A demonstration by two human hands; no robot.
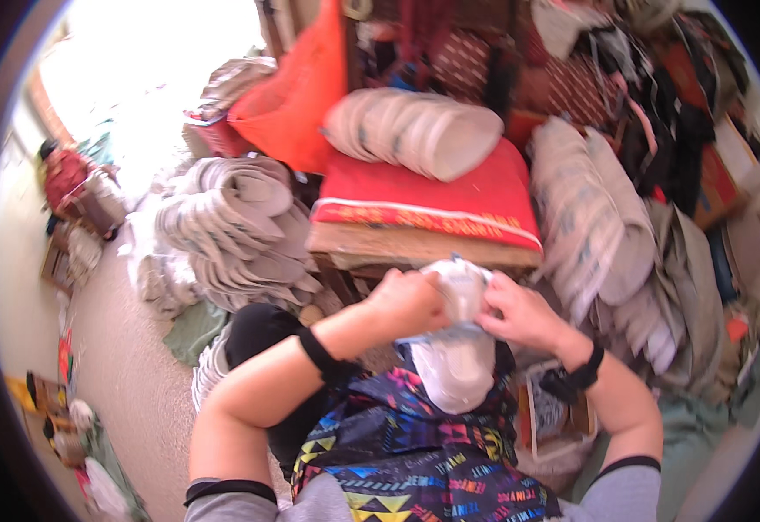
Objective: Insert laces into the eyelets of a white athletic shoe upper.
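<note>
Over my lap I hold a white shoe upper [456, 365], its rounded toe end pointing down toward my apron. My left hand [408, 300] has its fingers curled in and pinches the left edge of the upper's far end. At the opposite edge my right hand [519, 306] is closed too, thumb and fingers pressed together on it. Both hands are at the near edge of a low wooden table [415, 244] covered with a red cloth [423, 196]. On the cloth lies a row of nested off-white pieces [397, 130], looking like more uppers.
Piles of similar pale pieces stand on the left floor [223, 226] and at the right [584, 209]. An orange bag [297, 109] hangs behind the table. A pale basket [562, 418] sits by my right side. Farther left, a person in red [66, 178] is near the bright doorway.
</note>
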